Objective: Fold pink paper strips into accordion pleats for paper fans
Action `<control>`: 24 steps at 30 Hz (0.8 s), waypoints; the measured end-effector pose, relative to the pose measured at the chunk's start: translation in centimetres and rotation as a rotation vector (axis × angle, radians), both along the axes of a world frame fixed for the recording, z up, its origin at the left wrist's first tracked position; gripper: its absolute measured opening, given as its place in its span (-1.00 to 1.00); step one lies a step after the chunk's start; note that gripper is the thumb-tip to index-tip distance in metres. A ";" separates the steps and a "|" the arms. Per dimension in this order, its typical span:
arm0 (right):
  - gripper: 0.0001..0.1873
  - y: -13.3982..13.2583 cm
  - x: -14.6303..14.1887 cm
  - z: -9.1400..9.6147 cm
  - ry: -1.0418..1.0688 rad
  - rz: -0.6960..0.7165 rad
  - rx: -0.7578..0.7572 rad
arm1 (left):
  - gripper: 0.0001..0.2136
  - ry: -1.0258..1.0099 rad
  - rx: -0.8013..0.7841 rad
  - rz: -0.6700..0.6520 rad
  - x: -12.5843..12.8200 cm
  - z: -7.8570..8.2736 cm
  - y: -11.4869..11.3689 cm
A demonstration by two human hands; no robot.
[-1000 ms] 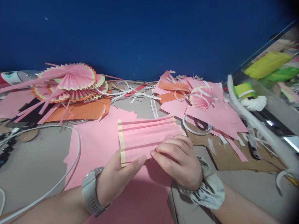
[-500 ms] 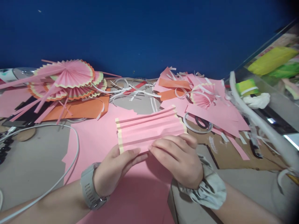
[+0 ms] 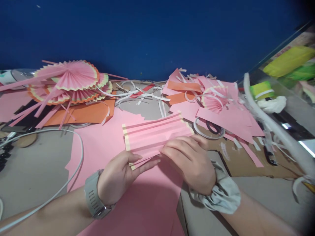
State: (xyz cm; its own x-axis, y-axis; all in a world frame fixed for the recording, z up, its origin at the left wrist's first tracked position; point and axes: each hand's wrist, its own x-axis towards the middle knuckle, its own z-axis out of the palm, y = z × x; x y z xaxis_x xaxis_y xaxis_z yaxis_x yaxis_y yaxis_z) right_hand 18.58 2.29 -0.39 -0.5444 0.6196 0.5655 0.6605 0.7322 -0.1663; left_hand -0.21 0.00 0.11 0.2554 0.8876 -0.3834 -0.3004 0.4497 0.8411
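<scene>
Between my hands is a pleated sheet of pink paper (image 3: 150,137) with pale yellow strips along its left and right edges. My left hand (image 3: 123,170) is closed on its near left corner, thumb on top and fingers beneath the folds. Over the near right part lies my right hand (image 3: 188,160), its fingers curled on the paper and hiding that corner. Under both hands spreads a large pink paper sheet (image 3: 98,147) on the grey table.
Round pleated pink paper fans (image 3: 73,77) with yellow and orange edges are piled at the back left, above an orange sheet (image 3: 83,113). Pink offcuts (image 3: 221,119) and a tape ring (image 3: 197,126) lie on cardboard (image 3: 243,164) at right. A white cable (image 3: 80,164) crosses the left side.
My left thumb has shifted left toward the yellow edge, and the near left folds now show between thumb and fingers. My right hand has moved slightly right, still on the paper.
</scene>
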 end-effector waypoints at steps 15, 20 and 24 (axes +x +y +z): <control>-0.87 0.7 0.1 -0.1 -0.005 -0.005 -0.221 | -0.68 -0.012 0.222 -0.216 0.5 0.0 -0.1; -0.94 0.5 0.0 -0.2 0.031 0.054 -0.227 | -0.67 0.246 0.350 -0.193 0.0 -1.1 -0.7; -0.90 0.4 -0.3 -0.2 0.083 0.067 -0.203 | -0.64 0.260 0.481 -0.194 0.1 -0.9 -0.9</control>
